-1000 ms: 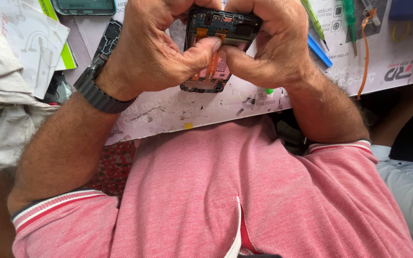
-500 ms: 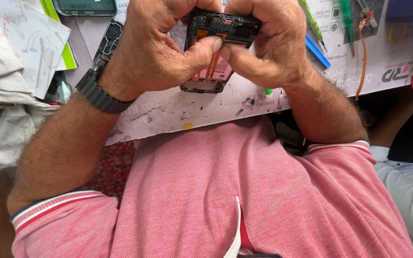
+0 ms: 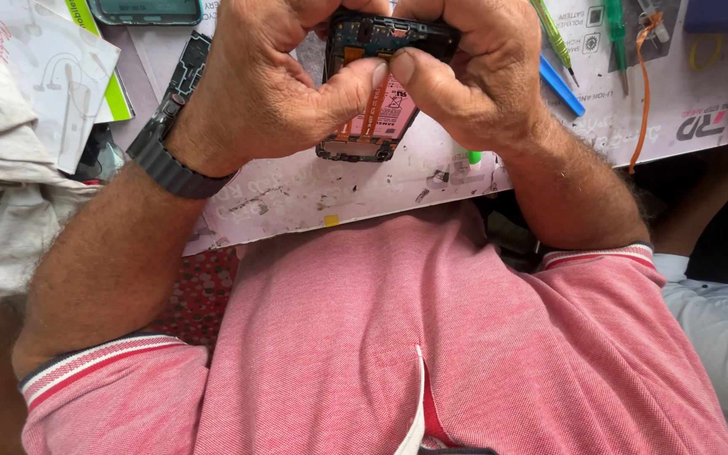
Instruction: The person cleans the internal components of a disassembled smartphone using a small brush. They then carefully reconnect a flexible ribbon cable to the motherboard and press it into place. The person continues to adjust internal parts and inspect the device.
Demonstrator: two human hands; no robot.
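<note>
The head view is the only one, looking straight down at a person in a pink-red polo shirt [image 3: 431, 337] seated at a white work mat [image 3: 313, 190] that covers the surface.

Both hands are raised over the mat and clasp an opened phone [image 3: 377, 101], its back cover off, so the blue circuit board, the pink battery and two orange ribbon cables show. The left hand [image 3: 259, 88], with a dark wristwatch [image 3: 166, 164] on its wrist, has its fingers clenched around the phone's left edge; the right hand [image 3: 482, 76] grips the right edge the same way. The two thumb tips meet and touch near the top of the phone, pressing where the ribbon cables run up to the board.

Against the frames from a moment earlier, very little has shifted: the phone sits in the same spot above the mat, and the thumbs have stayed together on the same point. The grip reads as a steady press held in place rather than a new move, so the work on that spot appears ongoing.

Right of the phone lie a blue tool [image 3: 562, 84] and a green-handled screwdriver [image 3: 615, 34]. Left of the phone a folded paper leaflet [image 3: 44, 67] rests on the surface, and a second phone body [image 3: 145, 10] lies above and to the left.
</note>
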